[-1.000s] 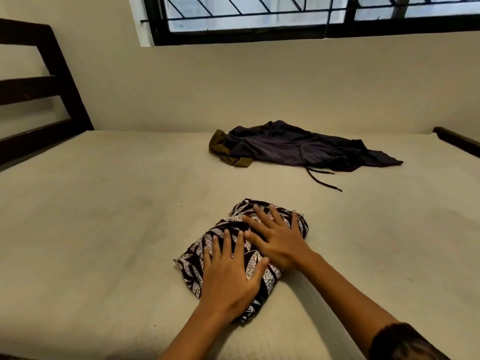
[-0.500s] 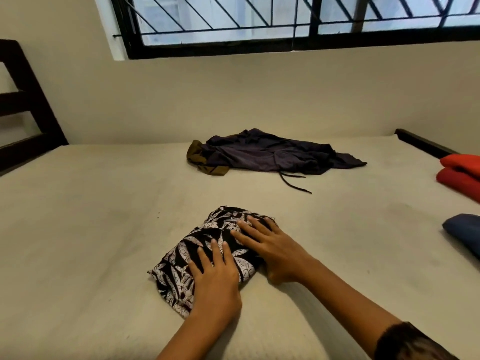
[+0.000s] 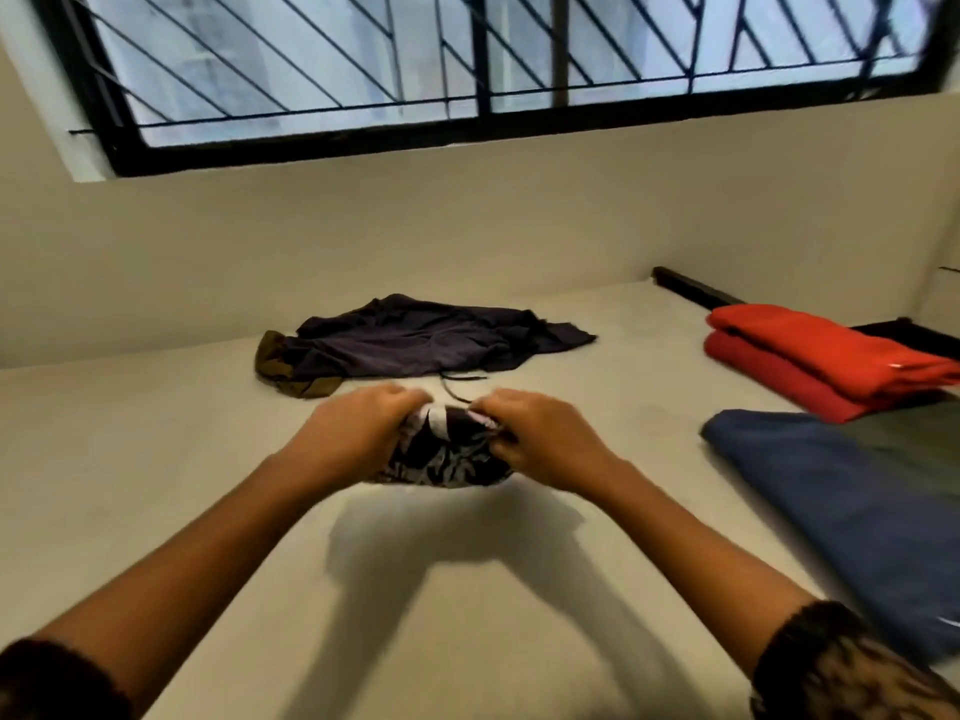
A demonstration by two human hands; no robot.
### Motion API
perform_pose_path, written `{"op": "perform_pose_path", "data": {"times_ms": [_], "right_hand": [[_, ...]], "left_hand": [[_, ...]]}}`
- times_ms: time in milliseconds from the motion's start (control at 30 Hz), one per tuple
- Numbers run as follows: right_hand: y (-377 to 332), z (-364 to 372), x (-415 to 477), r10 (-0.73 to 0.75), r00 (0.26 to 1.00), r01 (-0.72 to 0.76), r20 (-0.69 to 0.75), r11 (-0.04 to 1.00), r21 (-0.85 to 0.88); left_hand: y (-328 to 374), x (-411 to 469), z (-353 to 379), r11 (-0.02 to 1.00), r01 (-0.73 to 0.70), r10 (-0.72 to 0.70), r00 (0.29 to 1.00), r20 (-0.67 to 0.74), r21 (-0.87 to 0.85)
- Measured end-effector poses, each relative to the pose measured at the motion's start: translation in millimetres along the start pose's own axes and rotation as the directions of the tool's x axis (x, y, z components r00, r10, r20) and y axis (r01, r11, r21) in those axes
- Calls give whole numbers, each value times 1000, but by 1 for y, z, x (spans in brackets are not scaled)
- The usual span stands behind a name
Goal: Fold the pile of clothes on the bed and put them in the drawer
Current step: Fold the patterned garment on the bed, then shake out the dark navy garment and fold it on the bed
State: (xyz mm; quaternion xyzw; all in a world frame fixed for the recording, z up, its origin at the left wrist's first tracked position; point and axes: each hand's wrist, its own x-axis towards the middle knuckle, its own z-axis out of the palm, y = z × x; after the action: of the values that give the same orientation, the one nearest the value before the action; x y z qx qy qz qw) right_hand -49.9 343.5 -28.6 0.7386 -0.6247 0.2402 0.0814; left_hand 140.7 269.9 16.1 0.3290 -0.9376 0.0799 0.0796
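The job now looks like lifting the folded bundle (image 3: 447,459) to take it to the drawer. To do it well, hold both ends tight so the folds do not fall open. Hold it flat and move it gently. No drawer shows here, so I cannot tell which way it must go.

The left hand (image 3: 358,433) grips the left end of the bundle, fingers curled round the cloth. The right hand (image 3: 545,439) grips the right end the same way. Neither hand is spread. The bundle is just in front of the dark heap (image 3: 415,337), nearer the person. Its shadow on the bed (image 3: 156,459) makes it look lifted a little. The red stack (image 3: 810,356) and blue fold (image 3: 831,501) lie to the right of the heap.
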Motion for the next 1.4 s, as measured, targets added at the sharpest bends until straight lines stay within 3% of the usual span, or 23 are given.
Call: {"op": "perform_pose_path", "data": {"times_ms": [100, 233, 333, 400, 467, 533, 600, 667, 700, 800, 900, 1133, 1200, 1300, 1400], "right_hand": [[30, -64, -36, 172, 980, -185, -97, 971, -150], [41, -107, -95, 292, 903, -410, -314, 804, -431], [24, -67, -130, 328, 874, -479, -358, 701, -528], [13, -23, -153, 441, 856, -513, -270, 658, -552], [4, 14, -172, 560, 819, -537, -127, 669, -514], [2, 30, -182, 586, 810, -527, -9, 722, -448], [5, 22, -181, 569, 817, -561, -94, 746, -360], [13, 5, -175, 566, 793, -608, -228, 760, -230], [20, -6, -169, 589, 776, -627, -226, 760, -172], [48, -18, -164, 621, 778, -624, -95, 746, -234], [58, 0, -181, 647, 760, -601, 53, 732, -320], [56, 5, -173, 727, 668, -661, 159, 677, -324], [52, 0, -153, 726, 674, -655, 137, 674, -342], [48, 1, -108, 657, 743, -591, 125, 733, -338], [50, 13, -52, 584, 790, -521, 190, 801, -295]], "left_hand": [[49, 49, -4, 972, -237, 228, 946, -229, -11], [125, 101, 7, 903, -419, 415, 803, -427, 91], [153, 110, 43, 861, -497, 491, 752, -440, 111], [168, 99, 81, 823, -556, 563, 767, -307, 120], [182, 79, 110, 864, -503, 502, 861, -79, 11], [184, 68, 127, 939, -322, 325, 946, 0, -121], [184, 65, 125, 957, -230, 237, 971, 19, -178], [184, 66, 119, 947, -196, 215, 975, 51, -254], [186, 68, 114, 936, -175, 204, 977, 64, -306], [199, 68, 114, 907, -201, 255, 962, 101, -370], [207, 59, 134, 938, -217, 288, 922, 259, -270], [192, 55, 128, 943, -182, 271, 908, 321, -280], [174, 57, 121, 945, -118, 219, 922, 318, -306], [130, 65, 113, 959, -24, 120, 937, 328, -281], [77, 80, 111, 976, 56, 23, 934, 356, -210]]}}
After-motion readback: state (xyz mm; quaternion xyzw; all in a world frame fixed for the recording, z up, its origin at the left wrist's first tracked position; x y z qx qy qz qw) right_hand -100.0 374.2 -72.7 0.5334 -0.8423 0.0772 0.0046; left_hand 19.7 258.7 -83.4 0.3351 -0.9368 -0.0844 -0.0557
